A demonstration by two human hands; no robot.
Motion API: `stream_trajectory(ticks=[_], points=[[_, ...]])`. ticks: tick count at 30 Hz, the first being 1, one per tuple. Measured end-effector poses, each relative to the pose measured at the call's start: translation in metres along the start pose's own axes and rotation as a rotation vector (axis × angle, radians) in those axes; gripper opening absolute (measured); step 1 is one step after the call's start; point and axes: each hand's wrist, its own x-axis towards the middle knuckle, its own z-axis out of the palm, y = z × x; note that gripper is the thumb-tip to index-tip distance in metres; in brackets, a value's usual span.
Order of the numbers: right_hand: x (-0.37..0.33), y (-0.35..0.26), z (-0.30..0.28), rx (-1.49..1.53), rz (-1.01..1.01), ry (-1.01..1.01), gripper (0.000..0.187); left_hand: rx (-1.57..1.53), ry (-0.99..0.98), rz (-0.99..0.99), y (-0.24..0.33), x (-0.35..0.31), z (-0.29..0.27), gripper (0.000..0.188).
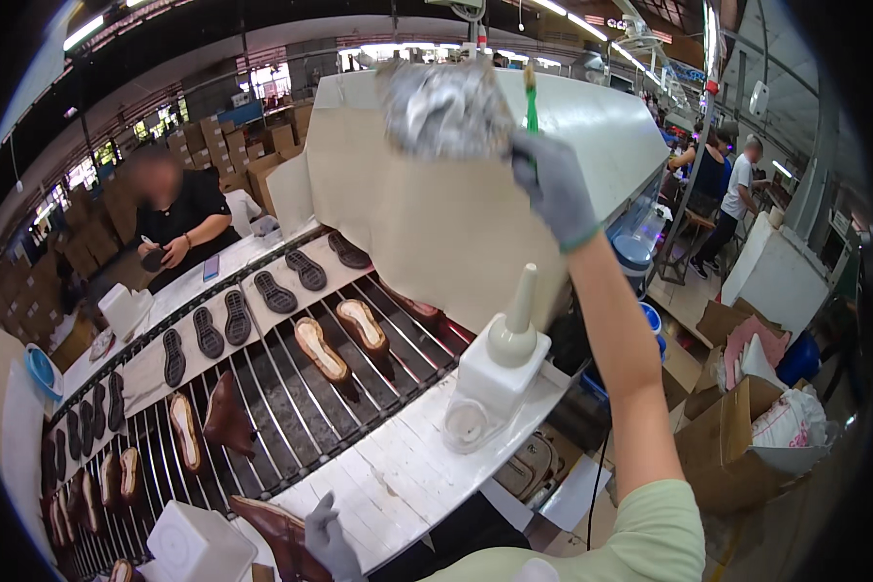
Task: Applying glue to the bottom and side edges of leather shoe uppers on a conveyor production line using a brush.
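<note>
My right hand (556, 184), in a grey glove, is raised high at the end of my stretched arm. Its fingers are closed at the lower end of a green-handled brush (531, 102), which points upward. Beside them is a crumpled, foil-covered piece (446, 112) in front of the white machine hood (582, 116). At the bottom, my left hand (332, 540), also gloved in grey, has its fingers stretched out. It lies against or just beside a brown leather shoe upper (279, 535) on the near table edge; whether they touch is unclear.
A barred conveyor (291, 388) carries several brown shoe uppers and dark soles (238, 317) toward the hood. A white bottle with a nozzle (502, 364) stands on the white ledge, and a white container (199, 543) is at the near left. Across the conveyor, a person (189, 218) handles a sole.
</note>
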Motion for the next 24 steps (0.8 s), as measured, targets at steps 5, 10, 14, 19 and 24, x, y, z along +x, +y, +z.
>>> stream_trajectory(ticks=[5, 10, 14, 19, 24], points=[[0.134, 0.063, 0.028, 0.648, 0.595, 0.314, 0.019, 0.191, 0.167, 0.013, -0.006, -0.024, -0.062, 0.051], [0.187, 0.127, 0.047, 0.548, 0.641, 0.487, 0.017, 0.875, 0.377, -0.021, -0.016, -0.024, -0.068, 0.051], [0.187, 0.154, 0.055, 0.597, 0.559, 0.38, 0.019, 1.107, 0.324, -0.017, -0.023, -0.023, -0.066, 0.057], [0.13, 0.129, 0.093, 0.046, 0.232, 0.426, 0.044, 1.189, 0.269, -0.156, -0.005, -0.009, -0.062, 0.069], [-0.035, 0.009, 0.088, 0.191, 0.31, 0.048, 0.029, 0.805, 0.343, -0.287, -0.051, 0.008, -0.092, 0.044]])
